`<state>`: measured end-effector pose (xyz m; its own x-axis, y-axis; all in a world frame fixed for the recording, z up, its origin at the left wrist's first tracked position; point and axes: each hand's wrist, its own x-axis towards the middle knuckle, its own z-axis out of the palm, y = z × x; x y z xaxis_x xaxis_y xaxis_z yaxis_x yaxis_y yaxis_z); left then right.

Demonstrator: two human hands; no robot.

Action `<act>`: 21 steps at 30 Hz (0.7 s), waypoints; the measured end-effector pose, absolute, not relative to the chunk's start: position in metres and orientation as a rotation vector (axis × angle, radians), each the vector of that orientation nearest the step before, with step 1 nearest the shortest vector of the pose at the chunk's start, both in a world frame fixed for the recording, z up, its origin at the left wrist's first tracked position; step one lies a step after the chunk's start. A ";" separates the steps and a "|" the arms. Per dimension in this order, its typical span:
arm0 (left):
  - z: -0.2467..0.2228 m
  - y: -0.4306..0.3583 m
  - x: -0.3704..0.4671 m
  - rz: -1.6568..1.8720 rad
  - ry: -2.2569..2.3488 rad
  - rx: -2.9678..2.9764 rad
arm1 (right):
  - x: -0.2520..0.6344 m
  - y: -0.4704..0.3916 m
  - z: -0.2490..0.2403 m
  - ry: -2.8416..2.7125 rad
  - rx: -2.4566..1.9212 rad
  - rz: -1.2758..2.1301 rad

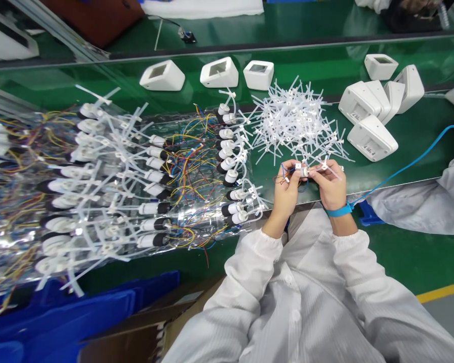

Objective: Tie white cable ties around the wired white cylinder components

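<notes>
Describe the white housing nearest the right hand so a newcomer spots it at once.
On the green table, find the heap of thin white strips, then the cluster of white housings to its right. The target housing lies lowest in the picture, closest to the right hand.

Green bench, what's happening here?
Someone in a white coat has a small white part pinched between the left hand and right hand. Thin wires trail beside the left. A pile of white plastic ties lies just beyond, with white housings to its right. Rows of wired white-and-black parts lie on clear plastic to the left.
</notes>
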<state>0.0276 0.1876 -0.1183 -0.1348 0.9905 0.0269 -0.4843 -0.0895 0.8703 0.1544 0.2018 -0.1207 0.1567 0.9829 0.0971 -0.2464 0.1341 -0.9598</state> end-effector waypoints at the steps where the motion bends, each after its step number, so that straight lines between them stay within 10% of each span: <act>1: -0.116 0.187 0.027 1.542 0.886 0.798 | 0.155 0.202 -0.121 -0.971 -1.000 1.135; 21: -0.113 0.183 0.026 1.471 0.968 0.922 | 0.160 0.197 -0.122 -0.969 -0.986 1.181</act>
<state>0.0255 0.1833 -0.1134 -0.1028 0.9940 0.0370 -0.3599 -0.0719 0.9302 0.1603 0.1975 -0.1225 0.1210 0.9896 0.0784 -0.2703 0.1088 -0.9566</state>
